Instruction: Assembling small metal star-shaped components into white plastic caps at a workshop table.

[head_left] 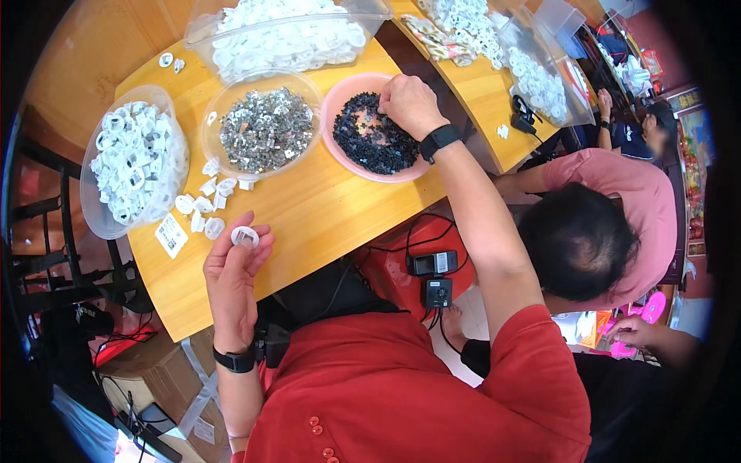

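Observation:
Near the table's front edge my left hand (238,270) holds a round white plastic part (245,235) between thumb and fingers, palm up. My right hand (409,104) reaches over the far rim of a pink bowl (333,147) of small black parts (363,154). Its fingers are bent together at the black parts, and whatever they pinch is hidden. Left of that bowl stands a clear round tub (208,139) full of small metal pieces (266,131). Several loose white parts (202,204) lie on the table between my left hand and the tubs.
A clear tub (181,166) of white parts is at the table's left, a larger clear bin (289,27) at the back. A white label card (170,235) lies near the left edge. To my right, a person in a pink shirt (617,193) sits close beside a second table (478,100).

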Demonstrator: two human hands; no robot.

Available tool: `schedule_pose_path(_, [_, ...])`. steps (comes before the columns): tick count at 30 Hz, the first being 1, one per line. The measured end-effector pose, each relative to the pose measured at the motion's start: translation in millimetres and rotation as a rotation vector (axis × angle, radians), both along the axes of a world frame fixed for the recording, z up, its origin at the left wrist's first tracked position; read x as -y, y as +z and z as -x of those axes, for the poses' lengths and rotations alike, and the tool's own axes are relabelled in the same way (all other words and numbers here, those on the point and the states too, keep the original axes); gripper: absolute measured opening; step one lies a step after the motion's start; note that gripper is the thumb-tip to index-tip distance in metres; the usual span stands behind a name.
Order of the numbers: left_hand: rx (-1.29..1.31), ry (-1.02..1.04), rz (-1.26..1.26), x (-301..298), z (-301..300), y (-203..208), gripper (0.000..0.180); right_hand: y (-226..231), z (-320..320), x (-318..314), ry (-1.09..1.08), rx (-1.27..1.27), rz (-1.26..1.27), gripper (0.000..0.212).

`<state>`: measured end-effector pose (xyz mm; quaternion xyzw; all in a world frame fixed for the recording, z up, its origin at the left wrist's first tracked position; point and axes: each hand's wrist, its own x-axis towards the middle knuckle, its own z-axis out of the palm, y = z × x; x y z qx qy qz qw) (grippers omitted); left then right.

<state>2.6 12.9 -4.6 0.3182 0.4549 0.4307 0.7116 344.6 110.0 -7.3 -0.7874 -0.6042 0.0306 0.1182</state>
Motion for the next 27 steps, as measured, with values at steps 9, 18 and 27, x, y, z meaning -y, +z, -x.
schedule_pose_path(9, [0.165, -0.085, 0.064, -4.0, -4.5, 8.6, 0.041, 5.9, 10.7, 7.8, 0.172, -0.100, -0.016, 0.012])
schedule_pose_path(18, [0.180, -0.196, 0.107, -8.5, -26.4, 9.9, 0.033, 3.3, 6.2, 11.2, 0.136, -0.163, -0.068, 0.013])
schedule_pose_path(27, [0.077, -0.308, -0.014, -38.4, -76.8, 16.6, 0.025, 33.9, 35.8, 47.8, 0.164, -0.986, -0.019, 0.017])
